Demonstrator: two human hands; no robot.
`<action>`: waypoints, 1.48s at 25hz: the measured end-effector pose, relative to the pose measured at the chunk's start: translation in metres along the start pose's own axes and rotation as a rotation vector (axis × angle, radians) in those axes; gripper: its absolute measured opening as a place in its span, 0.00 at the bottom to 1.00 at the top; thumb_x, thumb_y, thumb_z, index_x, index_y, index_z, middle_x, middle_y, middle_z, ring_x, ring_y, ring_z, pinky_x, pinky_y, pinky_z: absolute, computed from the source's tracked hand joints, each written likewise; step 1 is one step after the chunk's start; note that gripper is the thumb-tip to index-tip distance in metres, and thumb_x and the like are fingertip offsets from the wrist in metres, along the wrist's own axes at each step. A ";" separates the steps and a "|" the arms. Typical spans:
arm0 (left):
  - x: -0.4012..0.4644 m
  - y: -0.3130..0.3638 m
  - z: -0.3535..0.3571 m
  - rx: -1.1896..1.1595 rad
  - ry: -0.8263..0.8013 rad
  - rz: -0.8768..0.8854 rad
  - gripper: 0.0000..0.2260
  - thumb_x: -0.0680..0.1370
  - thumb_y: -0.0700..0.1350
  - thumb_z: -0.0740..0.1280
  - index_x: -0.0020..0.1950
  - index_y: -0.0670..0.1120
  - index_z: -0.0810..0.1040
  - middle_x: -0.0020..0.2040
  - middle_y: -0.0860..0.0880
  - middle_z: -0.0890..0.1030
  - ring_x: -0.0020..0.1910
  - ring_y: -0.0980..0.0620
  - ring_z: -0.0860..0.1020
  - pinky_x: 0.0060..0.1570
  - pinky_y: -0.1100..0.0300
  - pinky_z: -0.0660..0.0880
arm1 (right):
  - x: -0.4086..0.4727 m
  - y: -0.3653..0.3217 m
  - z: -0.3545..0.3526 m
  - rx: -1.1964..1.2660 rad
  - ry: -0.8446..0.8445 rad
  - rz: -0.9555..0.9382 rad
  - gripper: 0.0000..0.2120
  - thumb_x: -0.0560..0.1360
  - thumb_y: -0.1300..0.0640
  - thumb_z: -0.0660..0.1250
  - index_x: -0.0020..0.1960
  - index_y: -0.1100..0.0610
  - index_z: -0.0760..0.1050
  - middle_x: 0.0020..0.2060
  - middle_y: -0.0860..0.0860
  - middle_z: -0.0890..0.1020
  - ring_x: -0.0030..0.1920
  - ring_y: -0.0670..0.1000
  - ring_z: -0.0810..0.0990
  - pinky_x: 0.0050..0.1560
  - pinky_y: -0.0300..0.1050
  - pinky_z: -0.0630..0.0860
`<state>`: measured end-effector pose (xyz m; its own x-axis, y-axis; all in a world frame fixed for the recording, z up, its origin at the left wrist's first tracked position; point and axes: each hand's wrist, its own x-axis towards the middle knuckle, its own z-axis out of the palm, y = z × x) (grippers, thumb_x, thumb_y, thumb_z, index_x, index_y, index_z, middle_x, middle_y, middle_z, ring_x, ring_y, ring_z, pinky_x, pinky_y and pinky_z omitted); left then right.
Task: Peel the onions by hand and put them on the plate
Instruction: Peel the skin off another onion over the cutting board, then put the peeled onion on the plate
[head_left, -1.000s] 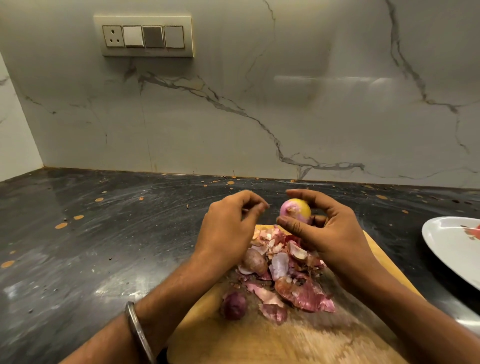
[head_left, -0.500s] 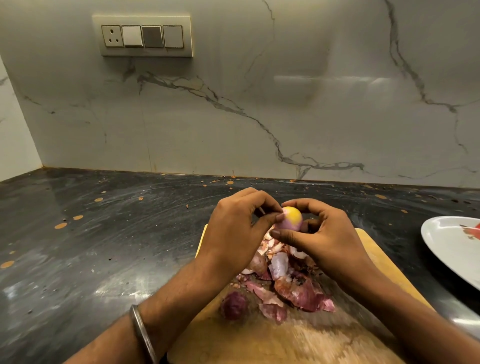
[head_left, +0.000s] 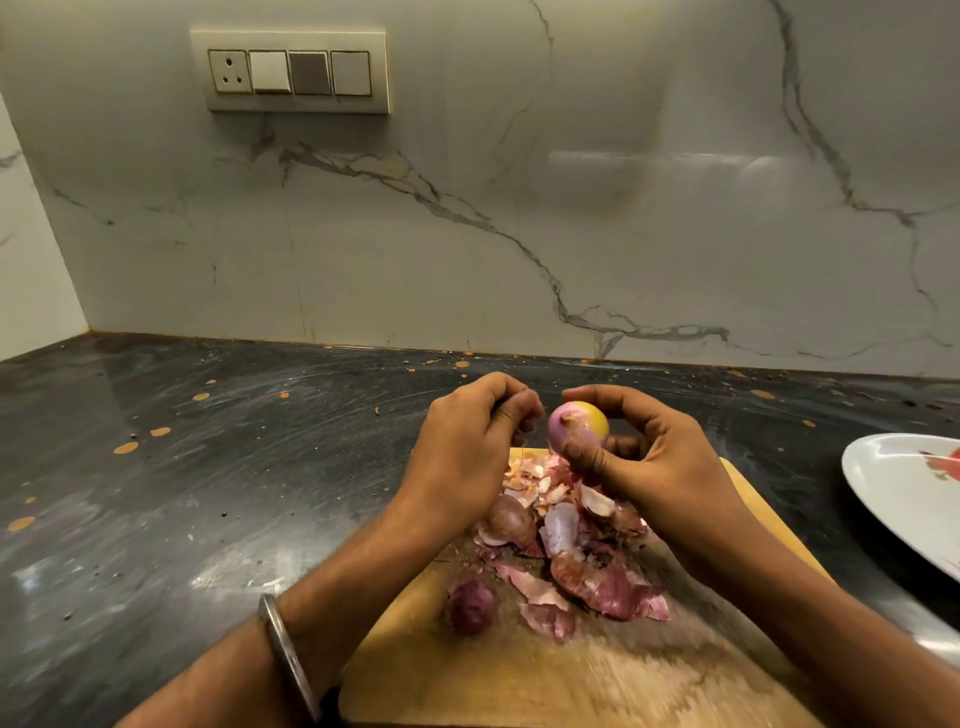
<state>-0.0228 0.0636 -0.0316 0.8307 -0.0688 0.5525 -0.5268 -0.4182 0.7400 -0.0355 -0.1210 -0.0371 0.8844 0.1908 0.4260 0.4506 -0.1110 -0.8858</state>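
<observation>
The dark, glossy stone counter (head_left: 218, 467) carries everything here, and the pale wooden chopping board (head_left: 519, 670) on it serves as the landmark. Off the board's right side, apart from it, lies the white oval plate with a red pattern (head_left: 898, 493); no onion shows on the part of it in view. On the board's middle sits a heap of papery pink and purple onion skins (head_left: 587, 561), with two small dark, unpeeled onions among them, one at the heap's left edge (head_left: 509, 519) and one nearer the board's front (head_left: 470, 605).

Above the board's far edge the right hand (head_left: 644, 457) holds a small, nearly bare pink-and-yellow onion (head_left: 576, 426), thumb under it and fingers curled over its far side. The left hand (head_left: 467, 441) hangs just beside it, fingertips pinched together; whether a scrap of skin is between them I cannot tell.

Judging from the shine, only thin bits cling near the root end. The step is best done by turning the onion in the right hand so the root faces the left fingers, catching the loose edge with a nail, and pulling down over the heap so scraps fall on the board. Once clean, the onion goes right, onto the plate.
</observation>
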 end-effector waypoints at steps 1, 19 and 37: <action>0.001 -0.001 -0.001 -0.003 -0.008 -0.014 0.06 0.81 0.46 0.65 0.47 0.50 0.79 0.39 0.54 0.81 0.39 0.55 0.80 0.35 0.60 0.76 | 0.000 0.000 0.000 -0.008 0.000 -0.024 0.19 0.70 0.57 0.77 0.60 0.48 0.80 0.47 0.50 0.86 0.41 0.51 0.86 0.42 0.39 0.81; 0.001 0.001 0.001 -0.429 -0.354 -0.150 0.17 0.75 0.36 0.72 0.63 0.46 0.75 0.54 0.44 0.83 0.52 0.50 0.84 0.47 0.61 0.80 | 0.004 0.008 -0.007 0.016 0.107 -0.044 0.08 0.80 0.59 0.67 0.56 0.52 0.83 0.49 0.49 0.86 0.45 0.52 0.87 0.39 0.43 0.82; 0.016 0.081 0.040 -0.141 -0.470 -0.161 0.15 0.77 0.39 0.71 0.64 0.45 0.78 0.54 0.47 0.83 0.51 0.50 0.83 0.51 0.53 0.82 | -0.032 -0.027 -0.075 -0.204 0.128 0.075 0.21 0.70 0.52 0.79 0.61 0.48 0.80 0.49 0.47 0.85 0.47 0.47 0.85 0.50 0.46 0.83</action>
<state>-0.0448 -0.0081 0.0221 0.8775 -0.4266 0.2190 -0.3775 -0.3331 0.8640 -0.0667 -0.1976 -0.0125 0.9187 0.0507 0.3917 0.3868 -0.3171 -0.8660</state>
